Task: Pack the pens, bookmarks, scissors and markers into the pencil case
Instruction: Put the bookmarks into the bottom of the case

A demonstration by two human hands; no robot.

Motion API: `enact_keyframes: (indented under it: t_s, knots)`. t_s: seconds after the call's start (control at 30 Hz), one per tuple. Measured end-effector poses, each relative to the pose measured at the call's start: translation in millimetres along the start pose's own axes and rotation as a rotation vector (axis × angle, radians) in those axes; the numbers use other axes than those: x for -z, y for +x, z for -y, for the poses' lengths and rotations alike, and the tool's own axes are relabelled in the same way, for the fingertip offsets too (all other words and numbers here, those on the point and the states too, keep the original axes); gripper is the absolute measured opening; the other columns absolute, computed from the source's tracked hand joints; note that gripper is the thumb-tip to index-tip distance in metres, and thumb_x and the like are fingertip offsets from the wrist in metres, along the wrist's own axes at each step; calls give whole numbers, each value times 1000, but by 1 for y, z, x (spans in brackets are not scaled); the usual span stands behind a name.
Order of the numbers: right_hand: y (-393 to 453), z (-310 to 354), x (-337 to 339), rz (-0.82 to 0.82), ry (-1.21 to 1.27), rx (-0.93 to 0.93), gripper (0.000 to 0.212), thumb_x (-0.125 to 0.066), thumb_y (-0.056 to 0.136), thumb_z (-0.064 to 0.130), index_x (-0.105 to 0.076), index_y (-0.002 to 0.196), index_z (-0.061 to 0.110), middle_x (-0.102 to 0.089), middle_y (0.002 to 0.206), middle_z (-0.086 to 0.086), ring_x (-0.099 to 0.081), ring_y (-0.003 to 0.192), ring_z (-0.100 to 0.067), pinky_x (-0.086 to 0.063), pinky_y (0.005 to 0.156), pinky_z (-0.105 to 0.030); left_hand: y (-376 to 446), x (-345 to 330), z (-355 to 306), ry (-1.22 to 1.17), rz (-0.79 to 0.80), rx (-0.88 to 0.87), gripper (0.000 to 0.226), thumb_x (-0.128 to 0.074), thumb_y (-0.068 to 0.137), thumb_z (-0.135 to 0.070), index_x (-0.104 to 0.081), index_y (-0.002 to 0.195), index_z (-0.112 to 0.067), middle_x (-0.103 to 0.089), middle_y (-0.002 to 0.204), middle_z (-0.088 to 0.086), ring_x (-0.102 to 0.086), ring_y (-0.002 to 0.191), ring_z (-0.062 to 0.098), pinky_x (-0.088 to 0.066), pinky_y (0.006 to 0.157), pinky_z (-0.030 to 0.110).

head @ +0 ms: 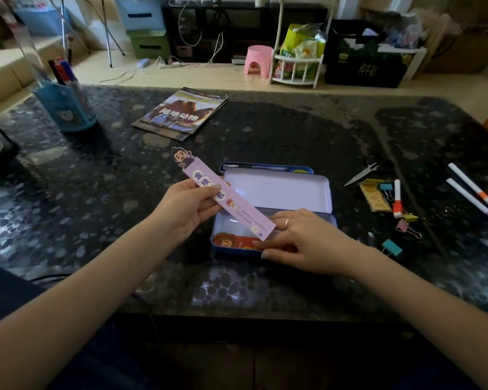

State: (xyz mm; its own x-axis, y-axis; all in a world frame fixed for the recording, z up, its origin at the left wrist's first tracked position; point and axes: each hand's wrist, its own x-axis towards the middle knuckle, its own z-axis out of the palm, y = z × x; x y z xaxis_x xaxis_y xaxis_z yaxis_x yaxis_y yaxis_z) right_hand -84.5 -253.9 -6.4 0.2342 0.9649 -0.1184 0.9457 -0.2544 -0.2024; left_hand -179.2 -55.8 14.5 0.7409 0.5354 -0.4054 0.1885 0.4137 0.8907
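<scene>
- The blue metal pencil case lies open on the dark speckled stone table right before us, lid flat behind it, so both hands reach in easily.
- Our right hand rests on the case's near rim, fingers extended onto an orange bookmark in the tray, seemingly flattening it.
- Our left hand pinches the lilac paper bookmark, slanted over the tray, probably next in.
- Farther right, apart, wait the black-handled scissors and white markers, unpacked.

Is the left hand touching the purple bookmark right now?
Touching. In the head view the left hand pinches the purple bookmark near its middle, thumb on its face.
</scene>
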Motion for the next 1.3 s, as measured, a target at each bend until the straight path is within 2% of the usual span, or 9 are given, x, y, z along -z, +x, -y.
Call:
enact_keyframes:
  t_s: [0.13, 0.23, 0.37, 0.53, 0.73, 0.83, 0.97, 1.17, 1.3]
  knots:
    - [0, 4, 0, -51, 419, -127, 33, -49, 94, 42, -75, 94, 22, -61, 111, 20, -57, 98, -5, -49, 87, -29, 1, 0, 3, -2, -4, 13, 10, -55, 90, -2, -61, 98, -3, -71, 87, 10, -71, 66, 13, -55, 52, 20]
    - [5, 4, 4, -252, 810, -386, 17, -57, 92, 24, -68, 80, 19, -71, 96, 2, -66, 94, -12, -53, 90, -33, 0, -1, 3, -70, -4, 33, 15, -57, 88, 1, -59, 102, 1, -72, 79, 12, -72, 66, 16, -54, 52, 20]
    - [9, 1, 15, -292, 1160, -555, 13, -60, 90, 30, -57, 95, 18, -71, 92, -5, -70, 83, -16, -60, 71, -31, -10, -8, 6, -39, 73, 69, 14, -56, 87, 1, -58, 101, 3, -71, 86, 16, -72, 70, 18, -57, 55, 22]
    - [5, -7, 19, -210, 894, -527, 6, -67, 87, 17, -67, 89, 23, -71, 83, 5, -68, 74, -4, -54, 57, -15, -15, -17, 10, 56, 146, 76, 13, -63, 84, -4, -61, 96, -6, -72, 91, 10, -71, 80, 19, -59, 60, 25]
    - [-2, -26, 29, -97, 701, -523, 12, -66, 86, 13, -66, 83, 24, -72, 83, -9, -61, 71, -12, -48, 68, -28, -5, -7, 5, 291, 81, -88, 7, -62, 87, -10, -61, 91, -16, -71, 78, 0, -69, 75, 14, -55, 64, 30]
    - [-3, -28, 28, -49, 587, -495, 13, -66, 86, 15, -64, 82, 27, -67, 79, 4, -62, 73, -9, -50, 66, -23, -2, -4, 6, 596, 45, -234, 8, -64, 86, -17, -62, 91, -22, -68, 79, -1, -66, 76, 14, -51, 66, 28]
    - [-6, -31, 30, 23, 500, -454, 13, -67, 86, 15, -65, 88, 27, -63, 81, 4, -58, 71, -8, -48, 64, -22, -7, 1, 3, 1134, 185, -413, 12, -73, 77, -21, -65, 81, -29, -66, 68, -11, -60, 64, 0, -44, 62, 18]
    - [-7, -29, 28, 225, 446, -426, 17, -70, 82, 12, -66, 92, 26, -64, 86, 3, -59, 75, -9, -52, 71, -26, -3, 4, 10, 1418, 307, -406, 16, -77, 71, -31, -61, 73, -34, -63, 74, -17, -59, 78, 5, -49, 87, 38]
    - [-6, -28, 27, 243, 396, -423, 17, -71, 82, 14, -64, 96, 22, -61, 83, 2, -56, 72, -9, -48, 64, -22, -2, 4, 12, 1584, 339, -500, 18, -72, 76, -37, -56, 82, -38, -47, 80, -17, -33, 95, 8, -37, 95, 41]
